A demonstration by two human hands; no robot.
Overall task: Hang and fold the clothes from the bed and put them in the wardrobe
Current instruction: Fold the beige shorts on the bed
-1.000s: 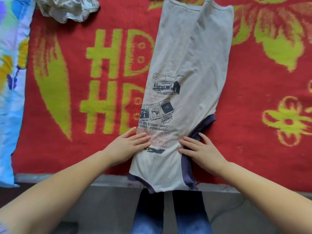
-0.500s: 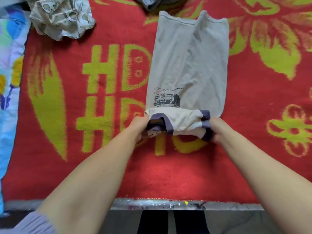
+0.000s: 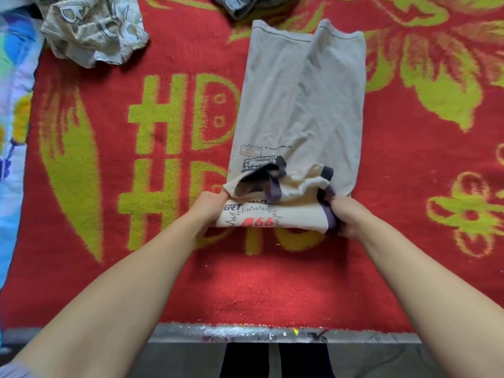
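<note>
While the beige T-shirt [image 3: 300, 105] lies lengthwise on the red blanket [image 3: 245, 290] covering the bed, its near end with the purple-trimmed collar is folded up off the blanket and held at both sides. Left hand [image 3: 211, 211] grips the left edge of that fold, fingers curled under the cloth; right hand [image 3: 345, 218] grips the right edge by the purple trim. Beyond the T-shirt's far left corner sits a crumpled patterned garment [image 3: 92, 28], and a grey garment [image 3: 240, 5] lies just past its far hem. Left of the blanket runs a blue flowered sheet [image 3: 13, 132].
</note>
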